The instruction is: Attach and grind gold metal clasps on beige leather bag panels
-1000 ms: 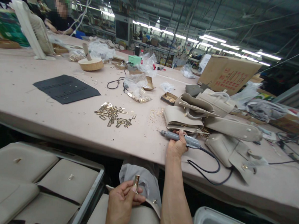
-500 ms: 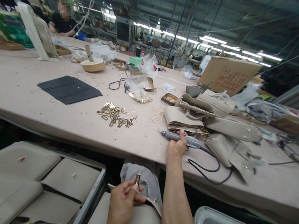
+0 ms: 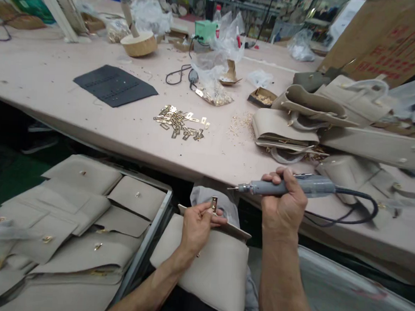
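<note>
My right hand (image 3: 285,202) grips a grey electric screwdriver (image 3: 290,187), lifted off the pink table (image 3: 90,115), its tip pointing left. A black cord (image 3: 351,216) trails from its rear. My left hand (image 3: 198,223) pinches a small gold metal clasp (image 3: 214,204) upright against the flap of a beige leather bag (image 3: 208,263) lying on my lap. The screwdriver tip sits a short way above and right of the clasp, not touching it.
A pile of gold metal fittings (image 3: 179,124) lies on the table, near a dark leather panel (image 3: 115,85). Beige bags (image 3: 300,128) are stacked at right before a cardboard box (image 3: 386,40). A metal tray (image 3: 145,245) of beige bag panels stands at lower left.
My right hand has lifted the screwdriver off the table and brought it toward me, near the clasp. My head tilted down, so the view now shows more of my lap.
</note>
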The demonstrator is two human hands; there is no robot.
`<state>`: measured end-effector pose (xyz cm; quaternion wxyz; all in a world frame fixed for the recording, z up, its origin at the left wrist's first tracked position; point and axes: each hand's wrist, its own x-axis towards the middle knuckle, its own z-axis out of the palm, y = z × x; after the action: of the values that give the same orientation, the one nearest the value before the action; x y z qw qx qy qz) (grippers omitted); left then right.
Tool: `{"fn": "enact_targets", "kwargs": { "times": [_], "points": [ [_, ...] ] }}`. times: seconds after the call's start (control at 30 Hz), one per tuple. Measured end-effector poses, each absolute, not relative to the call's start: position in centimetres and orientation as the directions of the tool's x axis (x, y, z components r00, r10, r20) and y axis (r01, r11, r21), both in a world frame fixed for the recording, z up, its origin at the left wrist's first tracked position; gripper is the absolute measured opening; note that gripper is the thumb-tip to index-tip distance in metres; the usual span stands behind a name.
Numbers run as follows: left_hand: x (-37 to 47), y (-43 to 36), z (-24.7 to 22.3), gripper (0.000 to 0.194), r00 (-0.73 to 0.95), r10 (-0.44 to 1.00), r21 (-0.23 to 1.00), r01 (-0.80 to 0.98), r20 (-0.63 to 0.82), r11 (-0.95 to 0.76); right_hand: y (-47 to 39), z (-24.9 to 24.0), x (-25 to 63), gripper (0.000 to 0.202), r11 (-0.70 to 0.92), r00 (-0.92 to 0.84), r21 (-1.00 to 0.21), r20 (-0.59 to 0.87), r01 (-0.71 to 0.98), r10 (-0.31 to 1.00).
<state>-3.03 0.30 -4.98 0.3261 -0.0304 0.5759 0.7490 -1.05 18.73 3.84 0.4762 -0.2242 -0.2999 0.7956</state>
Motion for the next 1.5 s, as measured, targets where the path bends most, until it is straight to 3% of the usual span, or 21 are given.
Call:
{"fn": "enact_targets", "kwargs": {
  "times": [0.4, 0.77, 1.13, 1.33, 1.5],
  "points": [
    [-2.5, 0.6, -4.6, 0.03, -0.782, 0.441, 0.835, -0.538, -0.441, -0.119, 14.0, 2.3, 0.5, 0.032, -0.338, -0.501, -0.803, -0.058, -0.491, 0.864],
    [-2.3, 0.4, -4.2, 0.025, -0.795, 0.433, 0.85, -0.515, -0.425, -0.111, 12.9, 1.7, 0.3, 0.028, -0.274, -0.485, -0.817, 0.008, -0.508, 0.875],
    [-2.2, 0.3, -3.9, 0.023, -0.799, 0.439, 0.858, -0.502, -0.412, -0.108, 11.3, 2.5, 0.3, 0.022, -0.106, -0.461, -0.872, 0.146, -0.478, 0.875],
    [-1.9, 0.5, -3.9, 0.02, -0.8, 0.465, 0.886, -0.46, -0.38, -0.066, 10.6, 2.9, 0.3, 0.016, 0.011, -0.542, -0.91, 0.256, -0.414, 0.8],
    [-1.6, 0.4, -3.6, 0.022, -0.807, 0.501, 0.921, -0.387, -0.314, -0.046, 11.1, 3.1, 0.1, 0.022, 0.086, -0.654, -0.958, 0.252, -0.275, 0.714]
  ]
}}
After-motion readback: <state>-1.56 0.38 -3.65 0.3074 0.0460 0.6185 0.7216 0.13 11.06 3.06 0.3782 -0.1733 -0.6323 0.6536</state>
